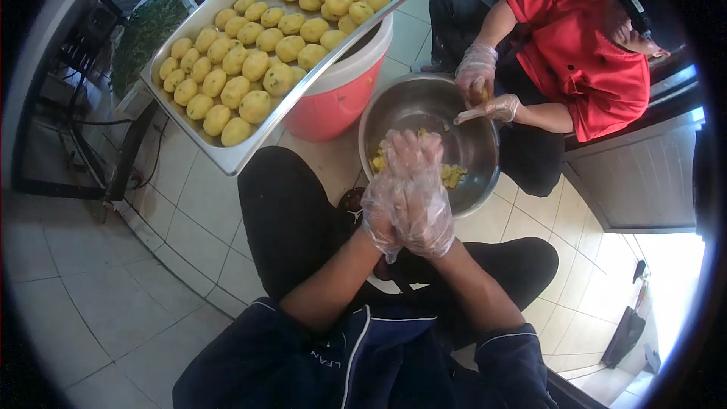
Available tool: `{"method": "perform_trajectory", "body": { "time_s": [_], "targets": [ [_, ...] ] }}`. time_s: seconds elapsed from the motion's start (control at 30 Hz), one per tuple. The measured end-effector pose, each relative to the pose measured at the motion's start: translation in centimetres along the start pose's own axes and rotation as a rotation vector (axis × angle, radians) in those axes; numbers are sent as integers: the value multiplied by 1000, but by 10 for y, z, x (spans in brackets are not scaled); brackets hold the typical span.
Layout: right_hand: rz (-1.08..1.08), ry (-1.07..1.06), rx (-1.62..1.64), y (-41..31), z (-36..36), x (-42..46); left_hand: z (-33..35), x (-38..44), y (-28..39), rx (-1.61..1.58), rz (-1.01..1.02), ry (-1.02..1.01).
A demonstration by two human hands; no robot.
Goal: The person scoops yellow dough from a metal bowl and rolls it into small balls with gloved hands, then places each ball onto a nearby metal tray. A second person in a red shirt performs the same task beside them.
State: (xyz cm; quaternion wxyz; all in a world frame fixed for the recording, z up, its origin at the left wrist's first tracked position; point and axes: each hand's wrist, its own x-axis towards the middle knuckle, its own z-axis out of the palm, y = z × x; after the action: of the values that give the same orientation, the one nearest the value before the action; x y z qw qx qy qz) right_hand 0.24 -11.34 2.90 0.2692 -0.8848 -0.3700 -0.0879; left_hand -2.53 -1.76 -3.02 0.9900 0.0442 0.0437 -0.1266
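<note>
My left hand [383,204] and my right hand [426,199], both in clear plastic gloves, are pressed together over the near side of a large steel bowl [483,182]. Whatever lies between the palms is hidden. Lumps of yellow potato-like mash [453,175] lie in the bowl, some beside my fingers. Up and to the left, a steel tray [250,150] holds rows of yellow, herb-flecked balls [254,107]. Across the bowl, a co-worker's gloved hands [477,76] hold a small yellow piece above the rim.
Under the tray stands a red bucket with a white rim [335,108]. The co-worker in red [590,51] sits at the upper right. A crate of green herbs [150,34] is at the upper left. A long-handled dustpan [625,332] stands at the lower right.
</note>
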Motion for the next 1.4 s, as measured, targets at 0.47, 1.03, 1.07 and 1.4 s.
{"method": "perform_trajectory", "body": {
  "time_s": [0.47, 1.03, 1.07, 1.4],
  "targets": [
    [-158, 31, -157, -9, -20, 26, 47, 5, 8, 409, 307, -27],
    [32, 55, -154, -3, -17, 16, 30, -7, 7, 224, 156, -207],
    [-36, 0, -96, -3, -15, 16, 27, -9, 7, 434, 231, -202],
    [38, 46, 97, 1, -22, 19, 31, 4, 20, -42, 104, -275]
  ]
}}
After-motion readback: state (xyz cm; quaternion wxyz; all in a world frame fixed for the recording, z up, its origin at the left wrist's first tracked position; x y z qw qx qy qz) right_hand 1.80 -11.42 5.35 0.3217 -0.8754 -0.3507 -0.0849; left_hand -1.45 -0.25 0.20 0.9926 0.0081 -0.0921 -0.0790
